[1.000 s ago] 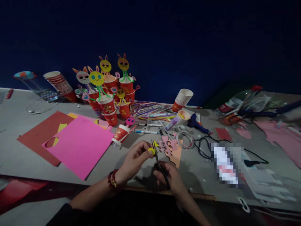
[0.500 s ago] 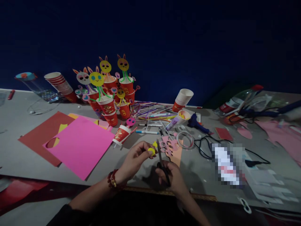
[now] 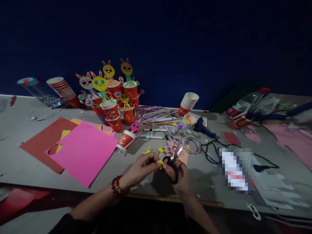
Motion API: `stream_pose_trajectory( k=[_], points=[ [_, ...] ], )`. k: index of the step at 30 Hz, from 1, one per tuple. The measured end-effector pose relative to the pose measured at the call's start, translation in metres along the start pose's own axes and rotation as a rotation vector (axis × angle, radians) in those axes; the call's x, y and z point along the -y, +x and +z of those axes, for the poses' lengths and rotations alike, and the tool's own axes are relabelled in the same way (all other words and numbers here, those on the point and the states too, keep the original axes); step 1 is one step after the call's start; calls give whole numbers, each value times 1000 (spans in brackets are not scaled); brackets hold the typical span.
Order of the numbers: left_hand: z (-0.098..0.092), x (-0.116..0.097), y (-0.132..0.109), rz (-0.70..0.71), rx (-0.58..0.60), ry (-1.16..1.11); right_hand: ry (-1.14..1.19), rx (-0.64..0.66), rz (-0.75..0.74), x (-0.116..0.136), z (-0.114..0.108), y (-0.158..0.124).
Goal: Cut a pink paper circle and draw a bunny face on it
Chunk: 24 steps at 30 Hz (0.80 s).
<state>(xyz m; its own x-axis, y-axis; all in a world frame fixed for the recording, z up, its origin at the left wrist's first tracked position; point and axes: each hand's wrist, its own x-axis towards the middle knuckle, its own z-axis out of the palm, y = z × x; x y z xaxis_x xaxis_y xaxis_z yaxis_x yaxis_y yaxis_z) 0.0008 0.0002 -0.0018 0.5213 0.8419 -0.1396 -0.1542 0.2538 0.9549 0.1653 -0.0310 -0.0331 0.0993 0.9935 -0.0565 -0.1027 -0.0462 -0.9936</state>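
My left hand [image 3: 143, 167] pinches a small yellow paper piece [image 3: 160, 163] between thumb and fingertips. My right hand [image 3: 182, 183] is closed round the black handles of the scissors [image 3: 178, 149], whose metal blades point away to the upper right. The tip of my right thumb reaches to the yellow piece, apparently touching its right edge. Just beyond my fingers a yellow paper scrap [image 3: 160, 149] lies on the table, with another yellow scrap [image 3: 147, 150] to its left. Pink cut-out paper [image 3: 168, 149] lies partly hidden behind the scissors.
Pink sheet [image 3: 85, 149] and red-brown sheet [image 3: 46, 143] lie left. Behind stand decorated paper cups [image 3: 109, 110]; one cup figure [image 3: 125, 140] is tilted. Pipe cleaners [image 3: 158, 117], a tape roll [image 3: 191, 145], a blue glue gun [image 3: 203, 128] and black cable [image 3: 207, 152] lie beyond and right.
My hands have come together at the yellow piece. The scissors have swung away to the right, off the piece. A yellow scrap left of the other now shows on the table.
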Motion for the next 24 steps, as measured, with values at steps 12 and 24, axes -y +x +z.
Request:
stream_pose_trajectory(
  k=[12, 24],
  points=[
    [-3, 13, -9, 117, 27, -105, 82, -44, 146, 6, 9, -1],
    [1, 16, -7, 315, -130, 249, 36, -154, 0, -14, 12, -6]
  ],
)
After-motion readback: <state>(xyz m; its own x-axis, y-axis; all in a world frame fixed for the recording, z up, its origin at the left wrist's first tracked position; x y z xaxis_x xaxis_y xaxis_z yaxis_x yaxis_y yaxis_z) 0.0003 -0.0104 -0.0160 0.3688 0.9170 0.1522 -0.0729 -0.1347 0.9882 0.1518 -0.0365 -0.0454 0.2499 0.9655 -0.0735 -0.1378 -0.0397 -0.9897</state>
